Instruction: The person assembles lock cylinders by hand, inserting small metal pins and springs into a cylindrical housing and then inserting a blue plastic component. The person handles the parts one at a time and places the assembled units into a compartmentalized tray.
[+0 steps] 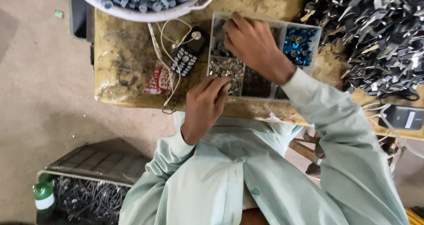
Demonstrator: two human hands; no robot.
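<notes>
I'd steady the clear plastic compartment tray (314, 32) near the table's front edge, left hand (204, 103) pinching narrow over silvery bits, right hand (251, 41) curled, grip unclear.

The left hand (204, 104) hovers at the near left corner of the compartment tray (265, 97), fingers drawn together and pointing down into it, wrist bent; its pale green sleeve runs back toward the body; the right hand (251, 43) reaches to the tray's far side, knuckles up, fingers curled down among the far compartments, forearm crossing the tray diagonally.
</notes>
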